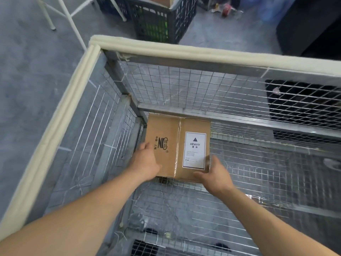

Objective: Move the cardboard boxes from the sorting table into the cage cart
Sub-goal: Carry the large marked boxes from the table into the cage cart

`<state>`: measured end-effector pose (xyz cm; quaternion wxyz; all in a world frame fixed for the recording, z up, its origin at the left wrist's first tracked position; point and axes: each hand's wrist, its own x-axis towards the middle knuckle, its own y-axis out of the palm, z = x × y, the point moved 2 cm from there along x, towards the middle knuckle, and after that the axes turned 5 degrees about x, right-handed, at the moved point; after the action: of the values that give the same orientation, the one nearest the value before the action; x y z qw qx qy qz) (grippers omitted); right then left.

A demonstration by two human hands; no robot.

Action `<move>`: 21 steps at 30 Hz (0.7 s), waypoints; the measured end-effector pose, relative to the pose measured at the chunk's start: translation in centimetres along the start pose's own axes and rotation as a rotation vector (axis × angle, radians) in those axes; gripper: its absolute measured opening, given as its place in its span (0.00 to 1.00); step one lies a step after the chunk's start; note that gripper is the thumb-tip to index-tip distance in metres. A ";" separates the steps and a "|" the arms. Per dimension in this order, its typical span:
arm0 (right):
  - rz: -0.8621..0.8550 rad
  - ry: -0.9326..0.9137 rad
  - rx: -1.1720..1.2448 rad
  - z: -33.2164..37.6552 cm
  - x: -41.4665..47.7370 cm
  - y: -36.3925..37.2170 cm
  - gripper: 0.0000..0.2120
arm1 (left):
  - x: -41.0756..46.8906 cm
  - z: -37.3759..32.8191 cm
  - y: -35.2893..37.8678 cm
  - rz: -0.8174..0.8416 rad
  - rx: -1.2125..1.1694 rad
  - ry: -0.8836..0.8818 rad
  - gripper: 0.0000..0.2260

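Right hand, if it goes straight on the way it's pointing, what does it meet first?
The cardboard box: the right hand points up and left at its near right corner, just below the HEAVY label. It may already touch there; depth is unclear in this view.

The grey wire-mesh floor of the metal cage cart (239,182) carries one brown taped cardboard box (167,130), lying in the cart's far-left corner.

A single wide-angle head camera looks steeply down into the cart (184,52) from close above, with the box (166,130) near frame centre.
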<state>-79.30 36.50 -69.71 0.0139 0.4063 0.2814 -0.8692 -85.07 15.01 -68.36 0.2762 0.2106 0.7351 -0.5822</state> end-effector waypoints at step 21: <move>-0.582 -0.065 -0.083 11.7 -35.4 -23.1 0.29 | -29.8 -18.3 -25.3 -0.285 0.389 0.790 0.37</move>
<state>-69.59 42.86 -27.44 -0.2103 0.2796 0.4208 -0.8370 -81.38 27.28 -27.12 -0.1524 0.3611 0.6828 -0.6166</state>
